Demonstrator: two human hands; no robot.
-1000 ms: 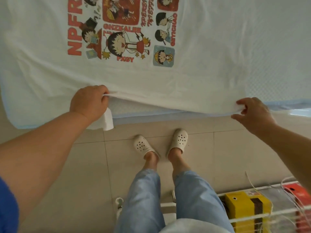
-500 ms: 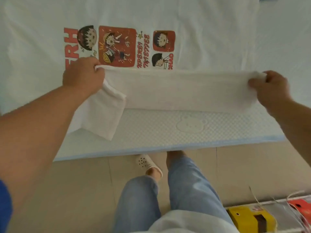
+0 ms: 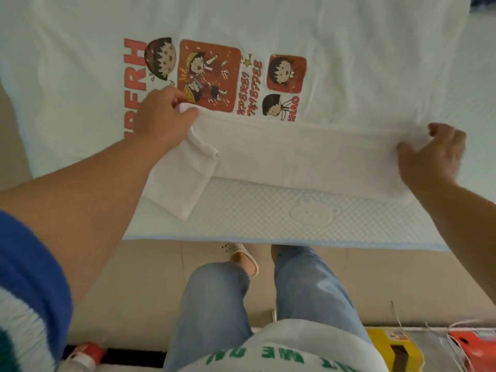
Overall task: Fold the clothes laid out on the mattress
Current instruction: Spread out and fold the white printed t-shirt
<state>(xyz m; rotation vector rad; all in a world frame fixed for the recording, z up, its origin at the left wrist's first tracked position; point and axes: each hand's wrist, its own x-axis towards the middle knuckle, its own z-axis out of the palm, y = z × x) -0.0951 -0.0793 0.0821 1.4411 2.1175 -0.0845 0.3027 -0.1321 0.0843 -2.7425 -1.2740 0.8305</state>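
Observation:
A white T-shirt (image 3: 335,44) with a red cartoon print lies spread across the mattress (image 3: 268,224). Its near side is folded over onto the print as a long white band (image 3: 308,157). My left hand (image 3: 163,116) pinches the left end of that band's edge, just below the print, and a short sleeve hangs down under it. My right hand (image 3: 434,154) rests on the band's right end, its fingers curled and pressing the cloth against the shirt.
The mattress's near edge with blue piping runs across the middle of the view. Below it is a tiled floor with my legs and a white clog (image 3: 239,251). A yellow box (image 3: 394,347) and a red box (image 3: 475,347) sit at lower right, a bottle (image 3: 83,355) at lower left.
Both hands lifted the shirt's near edge off the mattress edge and carried it away from me over the print. The folded band now lies on the shirt and my right hand has loosened.

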